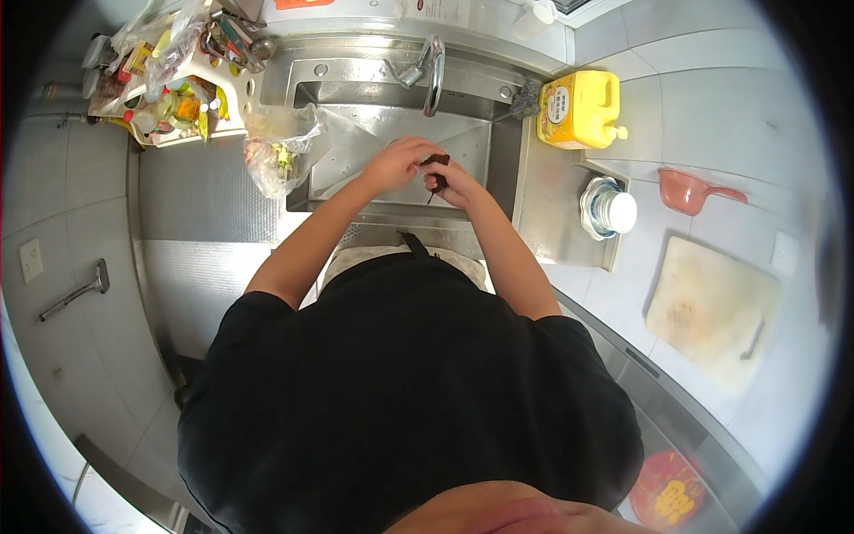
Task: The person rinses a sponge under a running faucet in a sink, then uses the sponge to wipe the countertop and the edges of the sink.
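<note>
Both my hands are over the stainless steel sink (400, 120). My right hand (452, 181) is closed around a dark brown item (437, 160), too small to name, with a thin end pointing down below the fingers. At its left side, my left hand (400, 163) has its fingertips against or very close to the same item; whether they grip it is unclear. The chrome faucet (434, 77) rises behind my hands at the sink's back edge. To the left, a clear plastic bag (283, 150) with greenish and reddish contents lies at the sink's left rim.
A white rack (233, 77) crowded with bottles, packets and utensils stands at the back left. Right of the sink are a yellow jug (580, 110), a steel scrubber (526, 100) and a white-lidded jar (620, 212) on stacked dishes. A pink ladle (687, 190) and a cutting board (710, 310) hang on the wall.
</note>
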Available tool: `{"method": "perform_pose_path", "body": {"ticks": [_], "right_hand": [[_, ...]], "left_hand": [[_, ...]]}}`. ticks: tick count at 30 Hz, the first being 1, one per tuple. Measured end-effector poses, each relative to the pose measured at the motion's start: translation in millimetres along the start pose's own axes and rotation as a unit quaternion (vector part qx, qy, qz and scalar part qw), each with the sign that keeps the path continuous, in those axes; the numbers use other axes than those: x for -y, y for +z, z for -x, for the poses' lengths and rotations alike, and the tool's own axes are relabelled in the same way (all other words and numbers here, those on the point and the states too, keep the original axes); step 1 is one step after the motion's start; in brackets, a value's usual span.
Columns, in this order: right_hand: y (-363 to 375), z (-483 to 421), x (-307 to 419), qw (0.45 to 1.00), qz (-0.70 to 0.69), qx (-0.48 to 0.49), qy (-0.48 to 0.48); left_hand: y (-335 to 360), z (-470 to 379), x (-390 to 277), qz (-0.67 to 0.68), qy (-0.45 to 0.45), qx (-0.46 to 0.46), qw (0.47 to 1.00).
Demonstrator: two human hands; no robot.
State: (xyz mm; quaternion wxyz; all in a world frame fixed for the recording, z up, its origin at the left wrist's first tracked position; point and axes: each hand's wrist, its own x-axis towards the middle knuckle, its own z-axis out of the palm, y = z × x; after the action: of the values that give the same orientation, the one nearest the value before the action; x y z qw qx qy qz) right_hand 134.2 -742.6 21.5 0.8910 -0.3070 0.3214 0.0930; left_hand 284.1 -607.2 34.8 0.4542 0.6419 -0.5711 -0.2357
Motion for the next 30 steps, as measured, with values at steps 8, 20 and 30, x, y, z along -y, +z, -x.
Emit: {"method": "perform_pose_path", "body": {"ticks": [8, 20, 30], "right_hand": [[68.9, 12.2, -13.1, 0.977, 0.175, 0.050, 0.110], [81.0, -36.7, -33.8, 0.640, 0.763, -0.079, -0.050], [96.2, -23.2, -49.7, 0.485, 0.842, -0.196, -0.132]], "left_hand": [[-4.4, 55.3, 0.2, -0.143, 0.092, 0.057, 0.984], [-21.5, 51.1, 5.0, -0.330, -0.035, 0.136, 0.933], [-31.7, 45.9, 4.4, -0.223, -0.183, 0.200, 0.936]]}}
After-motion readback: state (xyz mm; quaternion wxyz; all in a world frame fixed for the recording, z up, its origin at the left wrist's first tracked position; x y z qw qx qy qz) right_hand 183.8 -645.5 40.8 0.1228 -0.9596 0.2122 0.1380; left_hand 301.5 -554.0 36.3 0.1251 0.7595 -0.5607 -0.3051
